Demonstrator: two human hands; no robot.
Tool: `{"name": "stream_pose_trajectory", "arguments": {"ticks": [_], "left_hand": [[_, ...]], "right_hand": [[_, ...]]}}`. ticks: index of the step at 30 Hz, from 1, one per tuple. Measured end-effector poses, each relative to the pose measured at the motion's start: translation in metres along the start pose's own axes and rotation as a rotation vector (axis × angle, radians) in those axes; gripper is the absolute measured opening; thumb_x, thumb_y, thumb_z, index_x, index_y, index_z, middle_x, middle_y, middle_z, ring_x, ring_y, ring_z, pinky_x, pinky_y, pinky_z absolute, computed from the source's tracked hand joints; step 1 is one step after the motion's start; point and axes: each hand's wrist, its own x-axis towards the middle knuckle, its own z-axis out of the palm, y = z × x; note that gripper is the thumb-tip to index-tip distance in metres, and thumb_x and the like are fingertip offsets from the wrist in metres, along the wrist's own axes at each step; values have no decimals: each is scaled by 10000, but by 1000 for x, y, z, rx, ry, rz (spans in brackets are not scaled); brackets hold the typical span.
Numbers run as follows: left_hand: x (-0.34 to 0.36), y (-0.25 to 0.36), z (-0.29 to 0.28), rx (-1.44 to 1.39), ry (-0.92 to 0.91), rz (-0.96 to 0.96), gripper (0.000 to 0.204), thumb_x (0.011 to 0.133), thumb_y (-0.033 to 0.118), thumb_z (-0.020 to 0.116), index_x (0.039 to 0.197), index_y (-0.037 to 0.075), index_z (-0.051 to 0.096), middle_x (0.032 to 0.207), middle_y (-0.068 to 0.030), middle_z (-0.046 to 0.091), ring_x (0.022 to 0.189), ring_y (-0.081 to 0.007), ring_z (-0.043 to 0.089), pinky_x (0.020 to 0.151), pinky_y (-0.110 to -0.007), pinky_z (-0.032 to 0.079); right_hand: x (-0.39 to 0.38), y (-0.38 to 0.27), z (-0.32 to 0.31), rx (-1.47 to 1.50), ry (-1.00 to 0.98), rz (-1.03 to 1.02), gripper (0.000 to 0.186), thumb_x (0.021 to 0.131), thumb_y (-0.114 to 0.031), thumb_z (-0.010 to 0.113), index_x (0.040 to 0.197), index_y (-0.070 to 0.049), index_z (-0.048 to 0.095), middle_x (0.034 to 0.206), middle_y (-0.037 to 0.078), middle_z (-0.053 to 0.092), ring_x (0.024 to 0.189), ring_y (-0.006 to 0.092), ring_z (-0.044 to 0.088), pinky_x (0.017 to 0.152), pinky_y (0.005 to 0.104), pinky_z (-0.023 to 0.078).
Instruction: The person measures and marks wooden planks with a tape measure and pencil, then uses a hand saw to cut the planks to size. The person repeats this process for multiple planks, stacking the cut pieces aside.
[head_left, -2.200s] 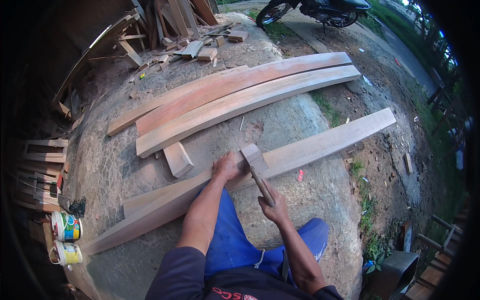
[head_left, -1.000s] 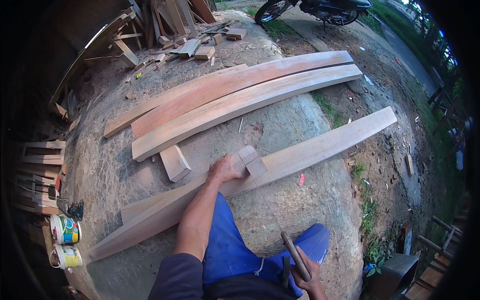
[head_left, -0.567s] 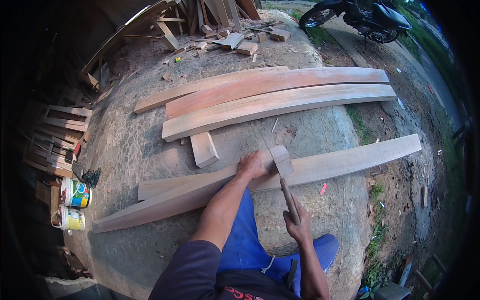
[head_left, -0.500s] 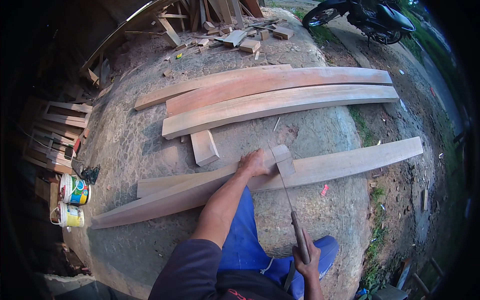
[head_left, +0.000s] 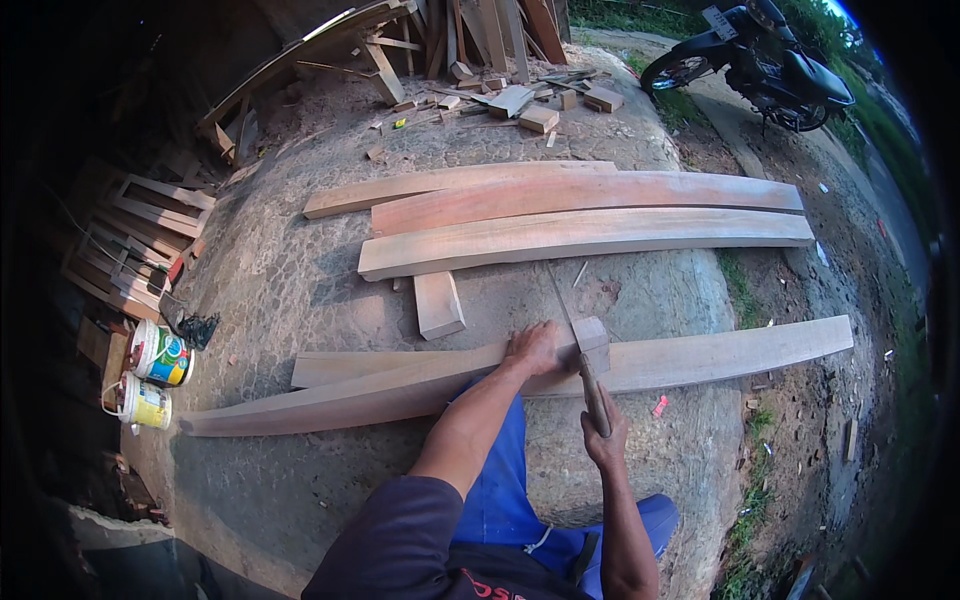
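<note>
My right hand [head_left: 606, 436] is closed round the wooden handle of a handsaw [head_left: 593, 395]. The saw's thin blade lies across a thick wooden beam [head_left: 350, 402], close to its right end, and its tip reaches out past the far side. With my left hand [head_left: 533, 348] I grip the beam just left of the blade, fingers over its top. The beam slopes down to the ground at the left. Its right end rests across another long timber [head_left: 730, 355] lying beneath it. My bent leg in blue trousers is against the near side.
Beyond, three long planks [head_left: 590, 232] lie side by side, with a short block [head_left: 438, 305] under their left part. Offcuts [head_left: 540, 118] are scattered farther back. Two paint buckets [head_left: 148, 402] stand at left, near wooden frames [head_left: 150, 225]. A motorcycle [head_left: 755, 70] is parked far right.
My right hand has pushed the saw forward, away from me, so its handle is now close to the beam. My left hand keeps its grip. The whole view has shifted slightly.
</note>
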Motion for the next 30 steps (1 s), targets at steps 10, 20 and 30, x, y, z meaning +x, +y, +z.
{"name": "stream_pose_trajectory", "arguments": {"ticks": [10, 20, 30], "left_hand": [[-7, -18, 4, 59, 17, -9, 788, 649, 441, 872, 1266, 69, 553, 1287, -191, 668, 1240, -384, 622, 1036, -507, 489], [8, -17, -26, -58, -188, 4, 898, 578, 488, 920, 1284, 45, 584, 1241, -208, 709, 1188, -385, 664, 990, -472, 528], [-11, -6, -17, 12, -71, -44, 719, 674, 405, 873, 1239, 66, 587, 1262, -191, 705, 1231, -376, 651, 1052, -517, 477]], "right_hand": [[-26, 18, 18, -47, 37, -218, 695, 851, -91, 732, 1513, -91, 522, 1201, 241, 719, 1003, 411, 736, 829, 446, 594], [-165, -130, -115, -13, -118, 335, 704, 781, -14, 722, 1465, 14, 557, 1115, 185, 774, 837, 184, 752, 811, 320, 578], [-10, -39, -5, -13, -85, 114, 629, 859, -73, 703, 1473, -51, 567, 1151, 244, 733, 1012, 350, 744, 887, 386, 563]]}}
